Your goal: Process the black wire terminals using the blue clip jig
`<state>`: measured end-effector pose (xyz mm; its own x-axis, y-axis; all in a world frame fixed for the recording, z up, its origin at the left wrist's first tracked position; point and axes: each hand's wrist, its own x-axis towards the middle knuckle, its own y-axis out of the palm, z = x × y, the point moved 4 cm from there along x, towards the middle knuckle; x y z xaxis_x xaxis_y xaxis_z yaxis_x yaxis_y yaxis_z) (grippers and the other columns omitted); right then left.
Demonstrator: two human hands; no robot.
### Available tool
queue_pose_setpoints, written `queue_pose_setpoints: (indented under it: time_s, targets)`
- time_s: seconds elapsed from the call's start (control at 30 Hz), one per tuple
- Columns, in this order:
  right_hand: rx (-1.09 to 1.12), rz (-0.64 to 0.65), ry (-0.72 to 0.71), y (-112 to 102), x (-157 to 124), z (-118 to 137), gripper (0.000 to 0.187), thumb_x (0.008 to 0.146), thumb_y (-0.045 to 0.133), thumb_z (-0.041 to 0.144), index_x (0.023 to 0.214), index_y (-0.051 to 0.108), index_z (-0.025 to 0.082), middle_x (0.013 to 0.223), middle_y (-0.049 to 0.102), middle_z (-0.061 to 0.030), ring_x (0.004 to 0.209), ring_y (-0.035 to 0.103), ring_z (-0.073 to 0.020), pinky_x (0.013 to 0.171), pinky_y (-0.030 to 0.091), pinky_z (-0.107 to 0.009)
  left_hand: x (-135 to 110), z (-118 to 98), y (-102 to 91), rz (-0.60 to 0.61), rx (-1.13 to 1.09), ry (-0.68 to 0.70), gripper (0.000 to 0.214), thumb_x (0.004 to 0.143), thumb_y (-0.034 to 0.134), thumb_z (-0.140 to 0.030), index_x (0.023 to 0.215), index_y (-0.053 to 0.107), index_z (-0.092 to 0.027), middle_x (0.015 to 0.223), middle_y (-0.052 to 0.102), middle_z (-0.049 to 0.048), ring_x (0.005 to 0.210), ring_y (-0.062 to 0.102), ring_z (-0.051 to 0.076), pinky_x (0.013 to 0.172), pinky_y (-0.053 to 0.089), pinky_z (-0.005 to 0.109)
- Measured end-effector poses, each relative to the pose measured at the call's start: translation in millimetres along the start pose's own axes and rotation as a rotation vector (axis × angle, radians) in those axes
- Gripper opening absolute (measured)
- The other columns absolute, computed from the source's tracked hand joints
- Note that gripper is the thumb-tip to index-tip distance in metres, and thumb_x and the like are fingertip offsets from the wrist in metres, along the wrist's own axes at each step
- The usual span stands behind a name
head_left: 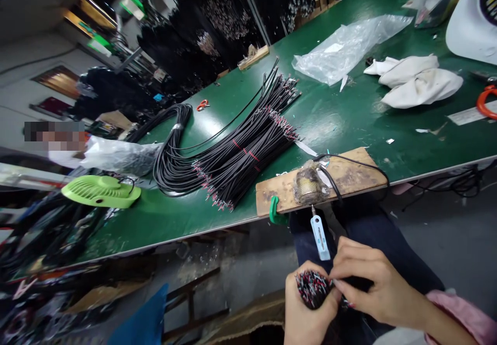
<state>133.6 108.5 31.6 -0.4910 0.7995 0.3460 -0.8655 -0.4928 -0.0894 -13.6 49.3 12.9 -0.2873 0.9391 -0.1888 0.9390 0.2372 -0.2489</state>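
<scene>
My left hand (306, 311) is wrapped round a bundle of black cables (313, 288), whose red and white stripped ends point up at me. My right hand (375, 283) pinches at those wire ends with its fingertips, just right of the left hand. Both hands are low over my lap, below the table edge. Just above them a small light blue tag (320, 236) hangs from a taped tool (308, 185) fixed on a wooden board (349, 174) at the green table's (349, 112) front edge.
A large pile of black cables (240, 148) with red and white ends lies across the table. A green fan (101, 190) sits at the left, a clear plastic bag (345, 47) and white cloths (417, 81) at the right. Another person (64, 148) is at far left.
</scene>
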Motion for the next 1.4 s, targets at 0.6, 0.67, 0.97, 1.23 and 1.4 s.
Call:
queue_pose_setpoints:
  time_s: [0.6,0.67,0.97,1.23,1.4]
  targets:
    - [0.18,-0.185,0.207,9,-11,-21,0.015,0.086,0.07,0.02,0.071,0.07,0.017,0.066,0.063,-0.003,0.065,0.056,-0.0178,0.063,0.042,-0.03,-8,-3,1.6,-0.183,0.114,0.046,0.017,0.068,0.072,-0.025,0.058,0.06,-0.017,0.057,0.063,0.0001,0.053,0.059,0.015,0.054,0.045,0.024]
    - [0.109,-0.269,0.14,12,-14,-19,0.015,0.087,0.068,0.016,0.072,0.068,0.018,0.065,0.06,-0.0025,0.064,0.054,-0.0179,0.06,0.042,-0.03,-10,-2,1.7,-0.233,0.143,0.059,0.013,0.068,0.072,-0.025,0.061,0.064,-0.017,0.058,0.064,0.0005,0.054,0.059,0.016,0.056,0.046,0.025]
    - [-0.162,-0.298,-0.235,20,-27,-24,0.028,0.088,0.055,0.004,0.107,0.065,0.021,0.079,0.065,-0.0069,0.071,0.058,-0.0232,0.071,0.047,-0.041,-15,10,2.9,-0.28,-0.088,-0.064,0.026,0.066,0.08,-0.036,0.074,0.065,-0.017,0.071,0.069,0.0045,0.059,0.066,0.02,0.048,0.053,0.026]
    - [0.09,-0.27,0.085,6,-18,-32,0.004,0.089,0.064,0.018,0.091,0.066,0.021,0.082,0.061,-0.0044,0.078,0.057,-0.0204,0.071,0.045,-0.033,-13,1,-2.7,-0.308,0.037,-0.01,0.027,0.065,0.081,-0.04,0.066,0.067,-0.016,0.066,0.068,0.0041,0.062,0.065,0.02,0.058,0.057,0.028]
    - [0.275,-0.184,0.316,5,-10,-36,0.028,0.091,0.064,0.038,0.075,0.07,0.017,0.073,0.063,-0.0043,0.071,0.058,-0.0186,0.067,0.045,-0.03,-13,1,2.5,-0.269,0.021,-0.013,0.029,0.065,0.081,-0.042,0.064,0.067,-0.017,0.064,0.067,0.0035,0.06,0.065,0.019,0.055,0.057,0.028]
